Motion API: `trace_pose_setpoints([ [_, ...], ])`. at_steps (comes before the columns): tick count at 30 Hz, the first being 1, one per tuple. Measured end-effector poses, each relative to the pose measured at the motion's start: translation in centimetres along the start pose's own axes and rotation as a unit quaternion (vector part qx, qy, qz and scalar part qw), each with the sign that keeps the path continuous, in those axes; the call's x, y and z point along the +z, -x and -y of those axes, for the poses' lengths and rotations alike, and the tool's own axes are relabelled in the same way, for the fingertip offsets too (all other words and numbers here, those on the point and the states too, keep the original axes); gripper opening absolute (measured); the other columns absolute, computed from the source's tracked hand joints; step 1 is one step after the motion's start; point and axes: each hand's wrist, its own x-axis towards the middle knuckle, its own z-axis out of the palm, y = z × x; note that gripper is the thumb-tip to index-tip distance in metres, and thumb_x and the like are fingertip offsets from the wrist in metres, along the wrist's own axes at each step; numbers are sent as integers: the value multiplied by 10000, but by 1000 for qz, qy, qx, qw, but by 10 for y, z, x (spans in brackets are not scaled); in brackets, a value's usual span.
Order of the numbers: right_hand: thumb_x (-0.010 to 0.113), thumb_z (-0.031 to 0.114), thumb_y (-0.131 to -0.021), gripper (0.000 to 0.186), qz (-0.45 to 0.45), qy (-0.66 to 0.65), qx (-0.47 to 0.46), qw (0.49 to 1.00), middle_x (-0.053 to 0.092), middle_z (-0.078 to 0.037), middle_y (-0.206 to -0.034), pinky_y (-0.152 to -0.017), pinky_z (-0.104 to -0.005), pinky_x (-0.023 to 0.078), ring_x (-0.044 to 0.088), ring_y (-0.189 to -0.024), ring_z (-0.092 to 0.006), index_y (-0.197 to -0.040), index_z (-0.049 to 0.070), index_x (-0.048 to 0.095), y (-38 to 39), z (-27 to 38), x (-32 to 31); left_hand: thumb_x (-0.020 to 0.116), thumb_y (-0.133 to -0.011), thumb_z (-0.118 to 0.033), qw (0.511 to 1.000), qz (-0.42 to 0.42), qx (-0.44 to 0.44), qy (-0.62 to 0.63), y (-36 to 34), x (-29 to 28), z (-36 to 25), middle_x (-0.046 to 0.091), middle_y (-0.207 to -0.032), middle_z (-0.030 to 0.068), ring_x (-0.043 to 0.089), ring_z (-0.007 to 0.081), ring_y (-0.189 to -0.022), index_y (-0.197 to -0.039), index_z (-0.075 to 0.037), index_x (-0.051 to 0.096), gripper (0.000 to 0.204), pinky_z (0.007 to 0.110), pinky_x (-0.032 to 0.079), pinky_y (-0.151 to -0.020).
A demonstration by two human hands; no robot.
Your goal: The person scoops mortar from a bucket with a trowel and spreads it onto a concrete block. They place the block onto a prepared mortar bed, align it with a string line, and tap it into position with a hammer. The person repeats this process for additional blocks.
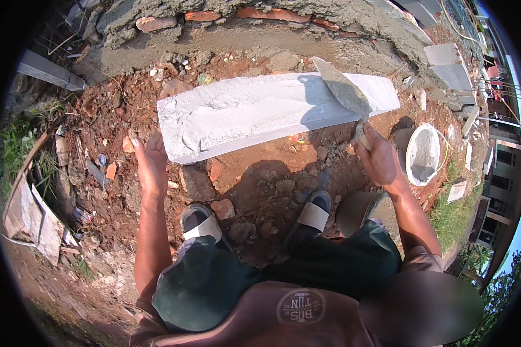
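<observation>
A long pale block [353, 110] lies crosswise in front of me, its upper face coated with wet grey-white mortar [243, 110]. My right hand [381, 159] is closed round the handle of a trowel. The mortar-smeared trowel blade [337, 84] is over the right part of the block and casts a shadow on it; whether it touches the mortar is hard to tell. At the block's left end is my left hand [151, 165], fingers stretched out and thumb apart. Its fingertips are beside the block's end, partly hidden.
A white bucket [410, 155] holding grey mortar stands at the right. Beyond the block runs a rough mortar-covered brick wall [231, 40]. Broken brick [197, 182] and rubble litter the red soil round my sandals [315, 215]. Broken boards [32, 217] lie far left.
</observation>
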Motion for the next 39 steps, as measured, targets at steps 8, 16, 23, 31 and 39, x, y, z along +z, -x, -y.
trace_pose_setpoints([
  [8,636,279,-841,467,-15,2,84,996,606,-264,-988,-728,-446,509,619,-847,-416,-1183,-15,516,115,-70,39,299,-894,-673,997,-65,-26,-21,-2,15,-11,392,-1402,150,347,277,-1309,-1406,29,278,869,400,243,-1091],
  [16,570,366,-881,459,-77,-14,401,913,638,-224,-958,-823,-419,492,638,-862,-344,-1163,5,562,180,-204,-113,191,-930,-625,975,-87,43,-198,2,-32,-94,399,-1413,131,345,285,-1323,-1404,-47,324,759,449,193,-1110],
  [23,513,250,-875,310,126,130,496,849,646,-185,-1070,-864,-414,491,624,-1003,-330,-1046,28,646,116,-381,-88,338,-973,-459,917,-3,131,-376,25,37,-196,318,-1444,197,384,386,-1274,-1449,-79,257,615,533,388,-977],
  [31,511,358,-910,357,28,-362,435,824,620,-85,-746,-505,-281,483,584,-611,-152,-1041,38,600,146,-404,-56,258,-982,-468,889,-58,156,-428,82,175,-170,331,-1441,190,398,360,-1274,-1436,-55,276,613,542,369,-988],
  [39,427,319,-963,330,-166,-523,440,711,633,-56,-843,-413,-242,462,554,-550,-117,-1044,35,574,194,-373,-50,260,-983,-464,870,-8,152,-469,110,190,-142,332,-1442,188,407,350,-1268,-1432,-51,284,610,529,367,-993],
])
